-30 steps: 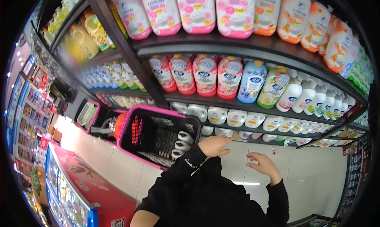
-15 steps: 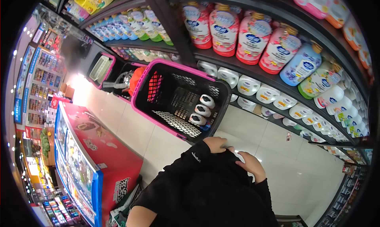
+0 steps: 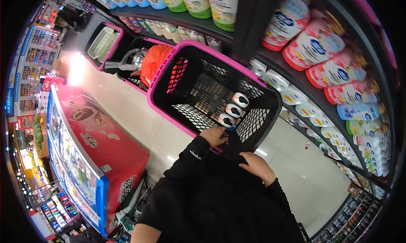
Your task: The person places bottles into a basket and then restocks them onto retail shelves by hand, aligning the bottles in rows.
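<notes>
Pink rim on the black plastic basket (image 3: 162, 72) sits almost dead centre now, because the whole view has swung round to it over the last second. Using the basket's middle as the clock centre for all of this.

A second back both hands were out in the open air off to the side of it, then drawn in against the body half a second ago. Now the left hand (image 3: 214, 136) is up at 6 o'clock, at the near rim with its fingers over the inside edge. Can't tell whether it's gripping the rim, touching what's inside or just resting there. The right hand (image 3: 257, 167) hangs out at 5 o'clock in front of the black clothing, fingers loose and apart, nothing visible in it.

Inside the basket, three white-topped bottles (image 3: 233, 110) stand in a slanted row from about 3 to 5 o'clock, the nearest one just beside the left fingertips. Same three as in the earlier views, so the count hasn't budged. There's a bit of blue low by that nearest one, too covered to identify.

My read: attention has moved off the shelf and onto the basket, with only the left hand engaged. The pink-and-red bottles (image 3: 315, 50) are over at 2 o'clock, and an orange-red bag (image 3: 155, 65) is at 10.
</notes>
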A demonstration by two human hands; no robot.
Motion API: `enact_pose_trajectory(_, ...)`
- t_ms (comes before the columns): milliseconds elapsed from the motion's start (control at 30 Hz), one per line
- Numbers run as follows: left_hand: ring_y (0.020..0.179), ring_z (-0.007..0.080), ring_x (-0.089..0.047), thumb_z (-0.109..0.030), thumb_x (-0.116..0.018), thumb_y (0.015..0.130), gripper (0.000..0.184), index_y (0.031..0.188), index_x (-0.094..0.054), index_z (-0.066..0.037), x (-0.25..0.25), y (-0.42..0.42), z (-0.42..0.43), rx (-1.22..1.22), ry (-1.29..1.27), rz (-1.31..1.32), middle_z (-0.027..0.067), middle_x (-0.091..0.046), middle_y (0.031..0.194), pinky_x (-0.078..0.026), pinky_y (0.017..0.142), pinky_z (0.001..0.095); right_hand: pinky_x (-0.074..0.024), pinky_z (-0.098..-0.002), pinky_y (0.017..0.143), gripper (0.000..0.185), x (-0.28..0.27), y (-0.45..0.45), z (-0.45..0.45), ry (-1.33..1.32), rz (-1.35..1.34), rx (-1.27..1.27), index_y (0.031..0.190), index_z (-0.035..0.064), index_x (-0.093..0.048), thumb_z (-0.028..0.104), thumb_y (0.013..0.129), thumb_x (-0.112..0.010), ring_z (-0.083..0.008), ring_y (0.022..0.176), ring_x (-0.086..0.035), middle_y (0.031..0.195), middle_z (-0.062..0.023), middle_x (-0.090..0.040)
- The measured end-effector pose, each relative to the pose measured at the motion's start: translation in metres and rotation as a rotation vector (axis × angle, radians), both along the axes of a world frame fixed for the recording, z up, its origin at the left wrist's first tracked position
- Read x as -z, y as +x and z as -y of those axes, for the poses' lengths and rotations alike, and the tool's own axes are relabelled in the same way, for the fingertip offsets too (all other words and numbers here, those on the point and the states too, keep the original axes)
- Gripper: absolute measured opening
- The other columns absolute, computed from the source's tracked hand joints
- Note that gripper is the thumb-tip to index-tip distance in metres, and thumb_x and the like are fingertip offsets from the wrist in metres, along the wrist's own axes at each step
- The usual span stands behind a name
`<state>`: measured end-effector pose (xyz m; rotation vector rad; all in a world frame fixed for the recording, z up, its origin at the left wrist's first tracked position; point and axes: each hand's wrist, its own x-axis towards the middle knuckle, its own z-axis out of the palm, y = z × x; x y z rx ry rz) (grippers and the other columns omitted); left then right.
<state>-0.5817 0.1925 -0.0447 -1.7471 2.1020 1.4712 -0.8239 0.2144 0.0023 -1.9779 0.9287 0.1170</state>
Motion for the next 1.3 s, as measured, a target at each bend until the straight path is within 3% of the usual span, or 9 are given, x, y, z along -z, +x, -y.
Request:
enact_pose_trajectory(133, 0.084, 0.0332, -0.057, -0.029, -0.057, 0.074, 0.041, 0.1, -0.051, 0.002, 0.021, 0.034, 0.022, -0.086, -0.09, 0.002, 0.0197, -0.059, 0.087, -0.045, 0.074, 0.041, -0.0453, -0.0399, 0.075, 0.04, 0.027, 0.036, 0.014, 0.024, -0.069, -0.037, 0.106, 0.0016, -0.05, 0.021, 0.073, -0.063, -0.0335, 0.085, -0.056, 0.096, -0.0168, -0.056)
enact_pose_trajectory(333, 0.09, 0.0358, -0.055, -0.03, -0.057, 0.074, 0.049, 0.109, -0.05, 0.003, 0.114, 0.05, 0.063, -0.161, 0.053, -0.245, 0.0223, -0.058, 0.096, -0.045, 0.077, 0.0379, -0.0438, -0.0375, 0.08, 0.04, 0.087, 0.074, 0.05, 0.161, -0.318, -0.071, 0.106, 0.0006, -0.051, 0.022, 0.074, -0.062, -0.0321, 0.094, -0.054, 0.101, -0.0171, -0.057)
enact_pose_trajectory(467, 0.081, 0.0292, -0.061, -0.025, -0.057, 0.074, 0.041, 0.108, -0.054, -0.002, 0.177, 0.051, 0.079, -0.258, 0.066, -0.199, 0.02, -0.062, 0.084, -0.047, 0.072, 0.0341, -0.045, -0.0409, 0.077, 0.032, 0.153, 0.075, 0.059, 0.161, -0.294, 0.035, 0.096, 0.0006, -0.053, 0.019, 0.071, -0.063, -0.0326, 0.089, -0.056, 0.092, -0.0167, -0.058)
enact_pose_trajectory(600, 0.072, 0.0202, -0.06, -0.027, -0.057, 0.074, 0.034, 0.099, -0.057, -0.004, 0.242, 0.059, 0.084, -0.538, 0.729, -0.213, 0.0114, -0.061, 0.08, -0.049, 0.064, 0.0309, -0.0449, -0.0383, 0.079, 0.045, 0.217, 0.062, 0.053, 0.325, -0.421, 0.193, 0.112, 0.0014, -0.049, 0.018, 0.073, -0.064, -0.0308, 0.092, -0.056, 0.098, -0.0166, -0.058)
enact_pose_trajectory(733, 0.065, 0.0213, -0.058, -0.032, -0.059, 0.073, 0.035, 0.086, -0.055, 0.0, 0.316, 0.046, 0.055, -0.596, 0.543, -0.421, 0.0068, -0.056, 0.074, -0.051, 0.05, 0.0361, -0.0467, -0.0329, 0.073, 0.046, 0.26, 0.051, 0.042, 0.444, -0.426, 0.426, 0.116, 0.001, -0.044, 0.013, 0.075, -0.06, -0.0245, 0.084, -0.059, 0.093, -0.0135, -0.059)
enact_pose_trajectory(800, 0.067, 0.0251, -0.059, -0.033, -0.062, 0.069, 0.039, 0.089, -0.056, 0.0, 0.295, 0.033, 0.07, -0.974, 0.961, -0.169, 0.0104, -0.057, 0.077, -0.051, 0.053, 0.0418, -0.0467, -0.0354, 0.074, 0.046, 0.265, 0.058, 0.044, 0.868, -0.27, 0.955, 0.123, 0.0029, -0.035, 0.008, 0.08, -0.05, -0.026, 0.083, -0.058, 0.099, -0.0143, -0.055)
enact_pose_trajectory(933, 0.069, 0.0268, -0.06, -0.036, -0.065, 0.063, 0.051, 0.097, -0.058, 0.001, 0.306, 0.018, 0.066, -0.985, 1.022, -0.277, 0.0165, -0.059, 0.086, -0.049, 0.051, 0.0466, -0.0467, -0.04, 0.075, 0.037, 0.276, 0.06, 0.057, 1.294, 0.038, 1.566, 0.12, 0.0054, -0.034, 0.017, 0.086, -0.043, -0.0331, 0.091, -0.054, 0.109, -0.0194, -0.048)
enact_pose_trajectory(1100, 0.069, 0.0219, -0.059, -0.032, -0.068, 0.059, 0.051, 0.099, -0.058, -0.002, 0.382, -0.016, 0.046, -1.01, 0.869, -0.364, 0.0098, -0.061, 0.086, -0.05, 0.06, 0.0386, -0.0421, -0.0478, 0.086, 0.032, 0.298, 0.068, 0.064, 1.352, 0.106, 1.62, 0.114, 0.0076, -0.039, 0.029, 0.09, -0.041, -0.0335, 0.101, -0.049, 0.114, -0.0192, -0.043)
enact_pose_trajectory(1300, 0.06, 0.0224, -0.054, -0.036, -0.067, 0.056, 0.043, 0.086, -0.056, -0.008, 0.399, -0.03, 0.041, -1.669, 0.868, -1.034, 0.0062, -0.057, 0.078, -0.046, 0.056, 0.0305, -0.0421, -0.048, 0.086, 0.033, 0.294, 0.092, 0.07, 1.323, 0.112, 1.72, 0.118, 0.0122, -0.04, 0.03, 0.09, -0.041, -0.0277, 0.107, -0.046, 0.116, -0.0121, -0.044)
